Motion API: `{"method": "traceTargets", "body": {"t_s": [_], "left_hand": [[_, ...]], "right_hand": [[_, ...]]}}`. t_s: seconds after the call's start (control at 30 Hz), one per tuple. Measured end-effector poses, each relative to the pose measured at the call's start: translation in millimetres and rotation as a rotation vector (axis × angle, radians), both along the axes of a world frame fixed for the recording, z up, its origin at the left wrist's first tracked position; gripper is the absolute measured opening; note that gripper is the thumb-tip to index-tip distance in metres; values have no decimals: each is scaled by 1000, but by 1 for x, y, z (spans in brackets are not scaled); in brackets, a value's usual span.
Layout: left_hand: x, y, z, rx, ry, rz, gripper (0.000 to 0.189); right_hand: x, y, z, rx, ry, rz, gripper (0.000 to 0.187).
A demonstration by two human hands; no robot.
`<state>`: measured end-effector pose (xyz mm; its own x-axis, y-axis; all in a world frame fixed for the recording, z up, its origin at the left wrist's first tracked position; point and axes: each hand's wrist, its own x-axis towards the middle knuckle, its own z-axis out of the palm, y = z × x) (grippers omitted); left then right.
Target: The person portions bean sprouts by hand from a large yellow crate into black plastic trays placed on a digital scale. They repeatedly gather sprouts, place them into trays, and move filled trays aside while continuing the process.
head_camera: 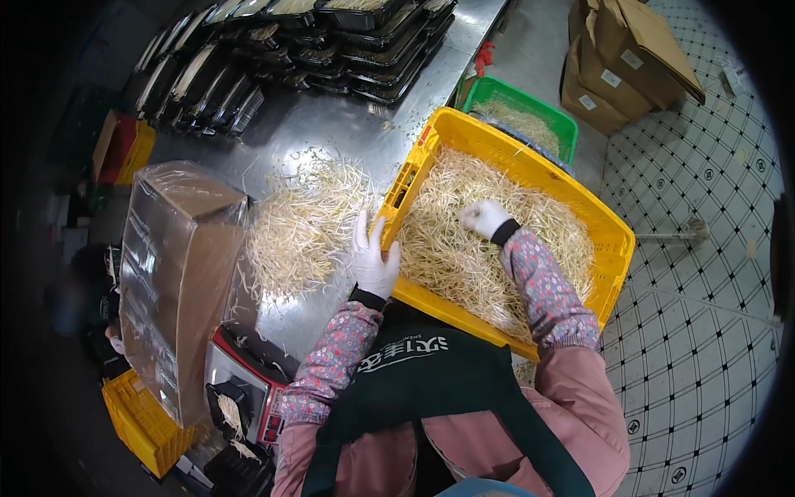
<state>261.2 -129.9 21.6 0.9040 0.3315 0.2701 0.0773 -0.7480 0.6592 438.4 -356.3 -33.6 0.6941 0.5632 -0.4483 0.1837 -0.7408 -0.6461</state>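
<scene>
A yellow plastic crate (612, 261), tilted in the view, holds a deep heap of bean sprouts (447, 248). My left hand (374, 264), in a white glove, grips the crate's near-left rim, with the thumb on the inner side and fingers outside. Inside the crate, my gloved right hand (487, 218) is on the sprouts with its fingers curled; whether any are caught in them is hidden. Left of the crate, a loose pile of bean sprouts (304, 230) lies on the stainless steel table (273, 317).
Stacked black trays of sprouts (372, 56) stand at the back. A plastic-wrapped cardboard box (205, 273) and a red-trimmed scale (270, 416) bearing a black tray (227, 404) are at left. Behind the crate sits a green basket (515, 93); brown cartons (627, 62) stand farther right.
</scene>
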Motion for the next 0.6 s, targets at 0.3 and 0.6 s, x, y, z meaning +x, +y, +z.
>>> {"method": "traceTargets", "body": {"t_s": [0.3, 0.6], "left_hand": [[0, -4, -1, 158, 70, -13, 47], [0, -8, -1, 211, 20, -2, 44]], "right_hand": [[-71, 48, -11, -142, -393, 464, 48], [-56, 5, 16, 137, -76, 92, 24]]}}
